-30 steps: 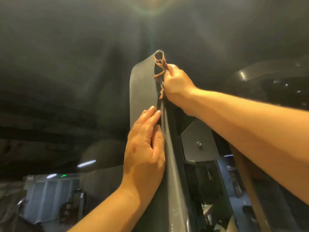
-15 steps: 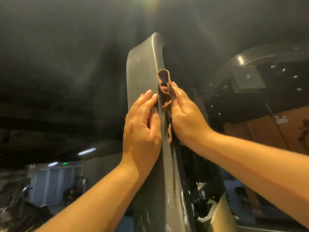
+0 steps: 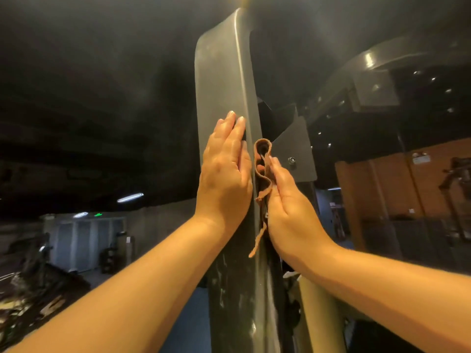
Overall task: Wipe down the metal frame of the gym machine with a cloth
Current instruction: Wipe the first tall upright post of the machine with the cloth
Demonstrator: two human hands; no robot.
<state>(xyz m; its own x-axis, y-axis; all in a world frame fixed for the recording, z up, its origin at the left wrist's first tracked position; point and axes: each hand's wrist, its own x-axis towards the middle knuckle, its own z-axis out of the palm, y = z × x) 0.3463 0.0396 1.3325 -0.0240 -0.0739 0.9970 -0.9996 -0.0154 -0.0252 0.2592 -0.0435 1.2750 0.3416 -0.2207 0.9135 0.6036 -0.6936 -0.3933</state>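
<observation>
Reaching up from the bottom of the view, two bare forearms meet at a grey upright. The left hand (image 3: 224, 174) lies flat on the broad face of the metal frame (image 3: 219, 72), its fingers (image 3: 235, 126) straight, close together and pointing to 12 o'clock, holding nothing. At its 3 o'clock, just across the frame's rounded edge, the right hand (image 3: 288, 200) presses a brown cloth (image 3: 263, 159) against the frame's narrow side. The fingers that show run nearly straight along the fabric. The thumb is hidden, so whether it hooks the cloth cannot be told. The cloth bunches in a loose loop above the fingertips, and a thin strip dangles toward 6 o'clock. Pale streaks mark the frame below the hands.

Beyond the cloth, at 2 o'clock, a dark bracket plate (image 3: 293, 149) with a bolt (image 3: 291, 160) juts from the frame. A curved arm (image 3: 369, 59) of the machine sweeps across at 1 o'clock. Far off, strip lights (image 3: 130, 197) glow at 9 o'clock above grey cabinets (image 3: 76, 238), with an orange wall (image 3: 382, 179) at 3 o'clock.

The wipe looks under way on the frame's side, with the streaked lower stretch apparently not yet done. Flat pressure alone may let the bunched cloth slip and drop. The dangling strip could snag on the bracket's corner or bolt. A loop rather than a flat pad would likely skip patches.
</observation>
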